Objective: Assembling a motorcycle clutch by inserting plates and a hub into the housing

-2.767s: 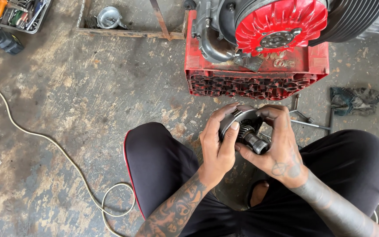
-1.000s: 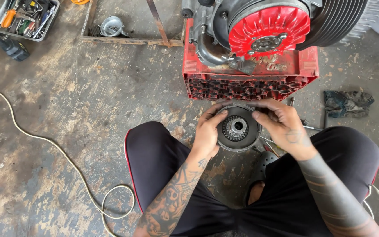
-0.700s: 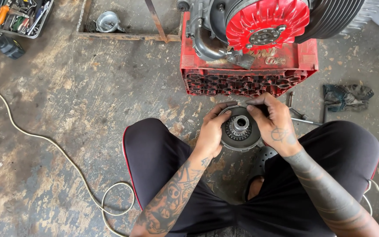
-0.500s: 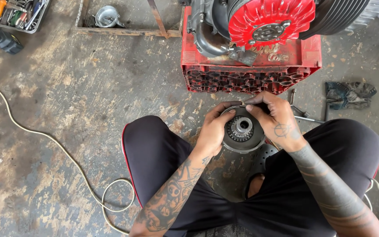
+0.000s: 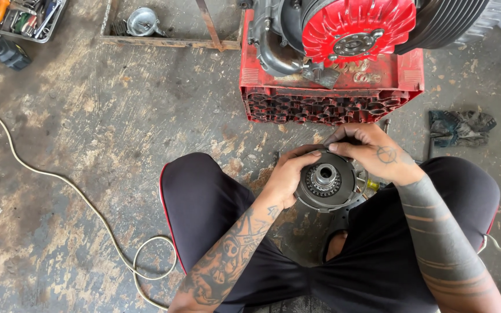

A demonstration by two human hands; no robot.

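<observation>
Over the lap | both hands: left hand [image 5: 288, 177], right hand [image 5: 372, 153] | round clutch part [image 5: 325, 182] now lower, face-up

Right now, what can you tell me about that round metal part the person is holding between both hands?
The round metal part is a dark grey disc-shaped assembly with a lighter, shiny hub at its centre, ringed by small teeth. It looks like worn, greasy steel. It lies face up, roughly level, above the person's lap, just in front of the red crate. The left hand cups its left rim; the right hand lies over its upper edge, fingers touching the rim.
</observation>
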